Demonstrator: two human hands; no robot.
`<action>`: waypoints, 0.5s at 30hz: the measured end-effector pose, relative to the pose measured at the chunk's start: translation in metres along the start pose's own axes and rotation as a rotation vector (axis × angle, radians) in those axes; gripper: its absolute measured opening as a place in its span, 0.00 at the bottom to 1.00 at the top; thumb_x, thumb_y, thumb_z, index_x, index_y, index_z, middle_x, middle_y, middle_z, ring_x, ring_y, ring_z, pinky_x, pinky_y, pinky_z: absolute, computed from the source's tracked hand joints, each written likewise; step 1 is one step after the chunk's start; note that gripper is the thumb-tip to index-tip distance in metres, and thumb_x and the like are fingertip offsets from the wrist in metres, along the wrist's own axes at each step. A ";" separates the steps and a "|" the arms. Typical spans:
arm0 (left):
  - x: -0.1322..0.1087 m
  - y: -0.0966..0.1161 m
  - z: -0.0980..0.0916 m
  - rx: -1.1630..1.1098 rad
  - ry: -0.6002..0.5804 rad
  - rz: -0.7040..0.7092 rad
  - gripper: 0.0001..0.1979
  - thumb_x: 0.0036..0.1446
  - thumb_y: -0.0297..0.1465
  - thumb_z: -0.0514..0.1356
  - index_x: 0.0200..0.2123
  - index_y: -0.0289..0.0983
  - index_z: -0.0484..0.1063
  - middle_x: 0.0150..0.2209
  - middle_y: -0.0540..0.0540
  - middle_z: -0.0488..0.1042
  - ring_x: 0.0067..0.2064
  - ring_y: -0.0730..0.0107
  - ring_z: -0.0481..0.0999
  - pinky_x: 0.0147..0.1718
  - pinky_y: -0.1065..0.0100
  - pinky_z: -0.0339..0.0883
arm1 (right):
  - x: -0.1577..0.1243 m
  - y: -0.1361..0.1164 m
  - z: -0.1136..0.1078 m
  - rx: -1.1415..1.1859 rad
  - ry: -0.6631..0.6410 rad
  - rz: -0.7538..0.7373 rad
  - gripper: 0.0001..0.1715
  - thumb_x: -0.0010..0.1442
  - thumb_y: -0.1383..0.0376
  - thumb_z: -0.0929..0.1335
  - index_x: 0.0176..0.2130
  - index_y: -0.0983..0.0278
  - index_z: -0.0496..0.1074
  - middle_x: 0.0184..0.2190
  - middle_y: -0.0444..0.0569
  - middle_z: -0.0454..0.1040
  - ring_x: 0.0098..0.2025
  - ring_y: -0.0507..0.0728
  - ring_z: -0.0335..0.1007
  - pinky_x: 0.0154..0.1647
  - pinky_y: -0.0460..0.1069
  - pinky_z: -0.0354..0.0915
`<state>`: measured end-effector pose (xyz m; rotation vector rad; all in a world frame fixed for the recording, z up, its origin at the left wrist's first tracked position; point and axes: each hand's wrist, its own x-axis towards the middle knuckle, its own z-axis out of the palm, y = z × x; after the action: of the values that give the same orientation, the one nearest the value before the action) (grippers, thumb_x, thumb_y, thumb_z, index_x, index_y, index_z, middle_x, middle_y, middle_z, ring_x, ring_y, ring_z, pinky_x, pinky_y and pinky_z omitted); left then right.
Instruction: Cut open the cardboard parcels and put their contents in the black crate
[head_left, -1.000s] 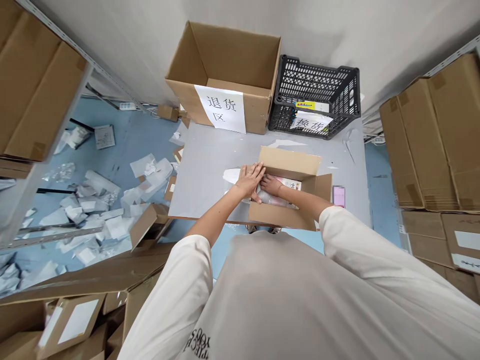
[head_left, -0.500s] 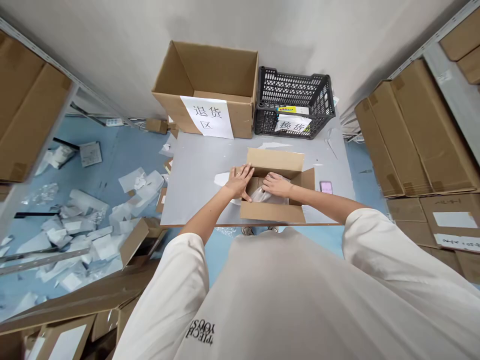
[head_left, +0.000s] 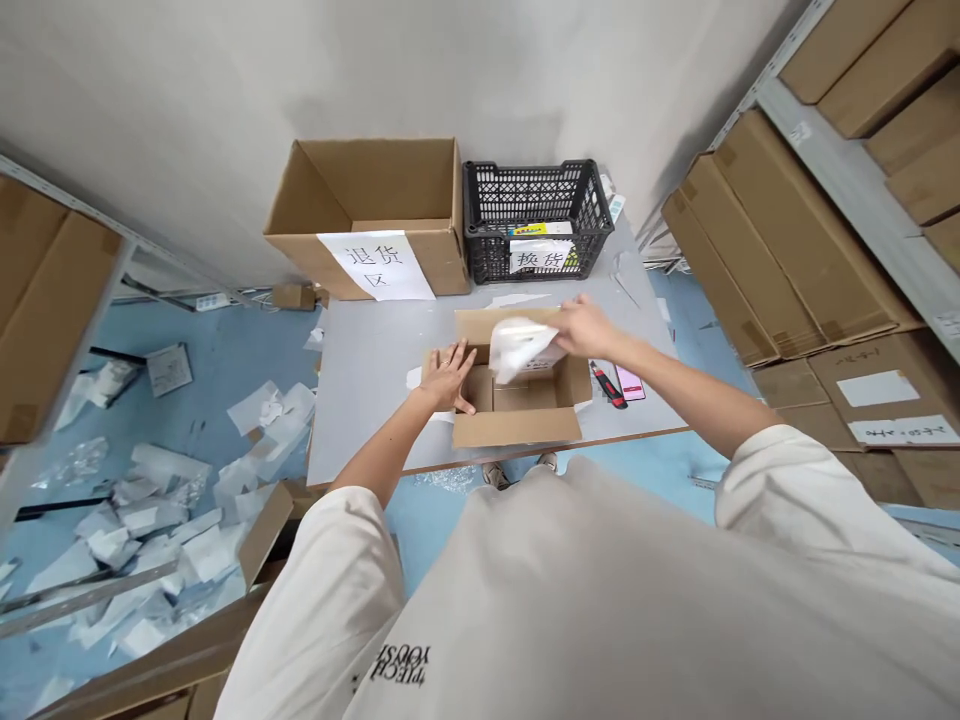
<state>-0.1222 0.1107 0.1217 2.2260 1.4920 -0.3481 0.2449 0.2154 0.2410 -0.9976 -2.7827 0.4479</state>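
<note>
Small open carton (head_left: 517,428) on the desk (head_left: 360,380), flaps folded out. The right hand (head_left: 583,328) grips a blurred white package (head_left: 517,347) over the carton's opening; the left hand (head_left: 448,377) lies with fingers spread at its left edge. Behind: a large open carton (head_left: 448,262) and a black mesh crate (head_left: 486,258) containing a yellow-and-white box (head_left: 534,229), both paper-labelled in front.

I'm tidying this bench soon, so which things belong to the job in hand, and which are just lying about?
Part of the job:
- small open carton, left hand at its left end
- blurred white packet, in the right hand

Apparently just lying about:
- phone
- red-and-black cutter
- floor scraps
</note>
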 end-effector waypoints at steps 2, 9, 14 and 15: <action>-0.001 0.000 -0.002 0.010 -0.002 -0.005 0.83 0.44 0.58 0.79 0.87 0.35 0.34 0.85 0.22 0.22 0.86 0.26 0.26 0.79 0.25 0.26 | -0.014 0.024 -0.034 0.204 0.218 0.136 0.13 0.70 0.58 0.73 0.46 0.63 0.86 0.40 0.51 0.86 0.53 0.69 0.76 0.65 0.64 0.62; -0.007 0.007 -0.016 0.025 0.005 -0.051 0.80 0.41 0.54 0.82 0.87 0.39 0.43 0.86 0.22 0.28 0.86 0.23 0.31 0.79 0.24 0.27 | -0.080 0.125 -0.076 0.675 0.788 0.479 0.23 0.61 0.51 0.82 0.42 0.69 0.84 0.40 0.48 0.85 0.51 0.65 0.84 0.53 0.59 0.79; -0.019 0.018 -0.023 0.087 0.009 -0.103 0.79 0.40 0.50 0.83 0.87 0.40 0.44 0.86 0.24 0.30 0.86 0.23 0.33 0.79 0.24 0.27 | -0.117 0.167 -0.006 0.918 1.016 0.853 0.22 0.56 0.57 0.84 0.45 0.67 0.83 0.41 0.52 0.86 0.48 0.64 0.86 0.48 0.58 0.84; -0.022 0.021 -0.023 0.093 0.013 -0.118 0.79 0.40 0.49 0.83 0.87 0.41 0.45 0.87 0.25 0.31 0.86 0.23 0.33 0.79 0.24 0.28 | -0.121 0.168 0.012 0.969 1.033 0.909 0.23 0.56 0.58 0.84 0.46 0.67 0.83 0.40 0.52 0.87 0.47 0.63 0.86 0.47 0.58 0.84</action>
<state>-0.1119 0.0971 0.1563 2.2197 1.6500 -0.4488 0.4346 0.2587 0.1695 -1.4894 -0.9091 0.8877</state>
